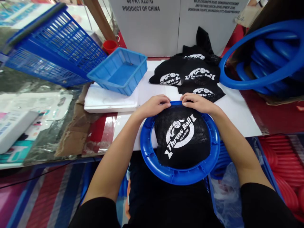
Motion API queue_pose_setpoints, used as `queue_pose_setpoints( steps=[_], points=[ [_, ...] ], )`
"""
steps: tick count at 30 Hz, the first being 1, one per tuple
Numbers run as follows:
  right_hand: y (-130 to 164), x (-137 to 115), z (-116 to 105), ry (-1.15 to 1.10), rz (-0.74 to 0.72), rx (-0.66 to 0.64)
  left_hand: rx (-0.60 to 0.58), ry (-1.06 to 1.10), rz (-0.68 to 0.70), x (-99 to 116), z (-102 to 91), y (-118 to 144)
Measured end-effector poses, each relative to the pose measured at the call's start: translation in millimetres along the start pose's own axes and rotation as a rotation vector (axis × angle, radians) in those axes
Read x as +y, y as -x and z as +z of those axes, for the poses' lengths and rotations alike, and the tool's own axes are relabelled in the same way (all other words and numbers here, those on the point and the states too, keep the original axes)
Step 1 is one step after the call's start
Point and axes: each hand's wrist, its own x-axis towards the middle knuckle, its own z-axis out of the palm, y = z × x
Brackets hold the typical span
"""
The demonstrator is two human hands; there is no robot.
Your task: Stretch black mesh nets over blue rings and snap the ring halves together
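Two hands pinching: my left hand (158,105) and right hand (196,103) grip the blue ring (185,176) by its far rim, seemingly steadying the black mesh (182,136) inside; printed pieces (192,68) lie just beyond them.

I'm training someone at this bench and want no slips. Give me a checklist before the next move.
1. Both hands on the ring: ok; left hand and right hand hold its far edge.
2. Print on the mesh facing up: ok; it reads "Throw Ball", slanted.
3. Mesh filling the ring: not ok; a gap shows at the left.
4. Mesh fixed under the fingers: cannot tell; they hide it.
5. Ring wholly over the table: not ok; its near part overhangs.
6. Spare meshes at hand: ok; piled just beyond.
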Motion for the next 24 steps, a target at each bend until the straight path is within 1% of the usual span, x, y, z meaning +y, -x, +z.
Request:
queue_pose_setpoints(
  steps=[5, 9, 11, 13, 16, 18, 20, 24],
  points=[
    [-1, 3, 0, -0.011, 0.0, -0.031, 0.03, -0.056, 0.021, -5, 1.9, -3],
    [2, -1, 1, 0.061, -0.033, 0.018, 0.026, -0.052, 0.018, -7, 1.6, -2],
    [4, -3, 0, 0.088, -0.053, 0.021, 0.03, -0.042, 0.012, -5, 2.9, -1],
    [5, -3, -2, 0.09, -0.061, -0.009, 0.053, -0.036, 0.008, -1, 6.2, -2],
    [2, -3, -3, 0.078, -0.052, -0.037, 0.064, -0.034, 0.054, 7, 12.9, -6],
    [0, -4, -1, 0.088, -0.042, -0.019, 0.048, -0.029, 0.093, 11, 16.2, -9],
    [-1, -6, 4, 0.118, -0.039, 0.019, 0.039, -0.005, 0.099, 13, 17.5, -12],
    [1, -10, 11, 0.185, -0.048, 0.086, 0.033, 0.076, 0.015, 9, 16.5, -14]
  ],
)
